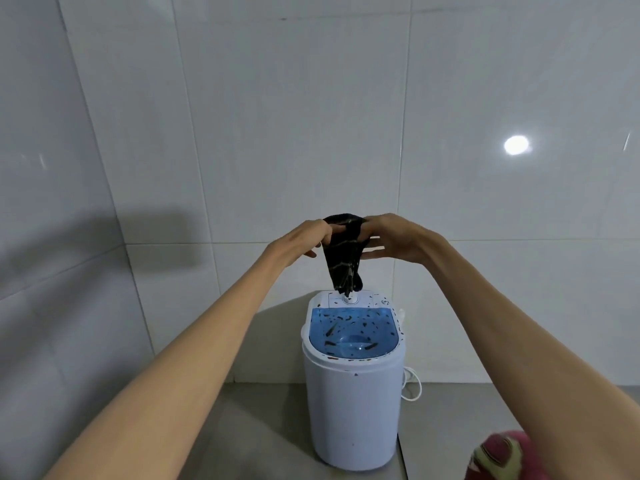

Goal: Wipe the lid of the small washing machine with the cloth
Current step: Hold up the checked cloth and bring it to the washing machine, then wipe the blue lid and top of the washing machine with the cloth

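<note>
At the centre of the frame, a person's two bare arms are reaching forward and up, holding a dark, black-patterned cloth with thin pale streaks (344, 252) in the air above a small white plastic washing machine (353, 403). The left hand (306, 237), just left of centre, is pinching the cloth's upper edge between thumb and fingers, the fingers curled in. The right hand (391, 237), just right of centre, is gripping the opposite side of that edge with the thumb and forefinger, while its remaining fingers are sticking out loosely toward the left. The cloth is hanging down between the two hands in a bunched fold, its lower tip dangling right above the round white knob (350, 300) on the machine's rear control panel; whether it is touching the knob cannot be told. The machine is standing upright in the lower centre of the frame on a grey surface (263, 427), against a white tiled wall (311, 116). Its translucent blue lid (353, 332) is lying closed and is speckled with dark flecks. A white cord (414, 384) is looping at the machine's right side, and a red and pale rounded object (502, 457), partly cut off, is sitting in the lower right corner.
</note>
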